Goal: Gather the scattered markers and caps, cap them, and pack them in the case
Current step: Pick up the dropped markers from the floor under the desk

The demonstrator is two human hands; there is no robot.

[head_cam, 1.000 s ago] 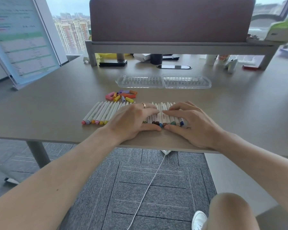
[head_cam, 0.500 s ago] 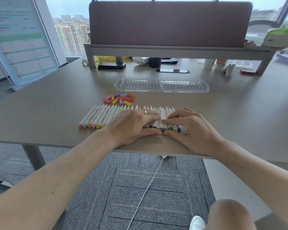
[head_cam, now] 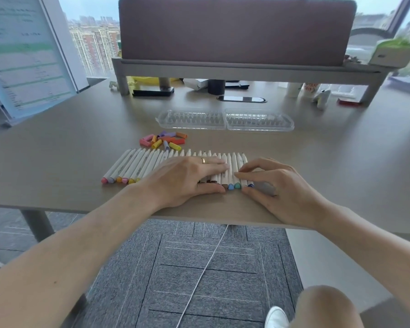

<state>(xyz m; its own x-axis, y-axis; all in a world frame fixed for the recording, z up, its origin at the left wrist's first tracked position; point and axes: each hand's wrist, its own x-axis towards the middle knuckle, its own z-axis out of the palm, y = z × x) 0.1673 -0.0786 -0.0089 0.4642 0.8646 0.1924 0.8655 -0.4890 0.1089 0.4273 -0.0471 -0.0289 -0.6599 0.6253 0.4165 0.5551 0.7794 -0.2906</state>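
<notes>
Although grey print is carried on the white plastic markers, it is too blurred to be read, as is the tilted printed board at left. The markers are laid in one row near the beige desk's front edge. The left hand is pressed flat on them, fingers straight; the right hand, fingers loosely bent, is touched to the row's right end. Loose coloured caps are heaped just behind; the clear plastic case is laid open farther back. Grey carpet tiles are seen below.
</notes>
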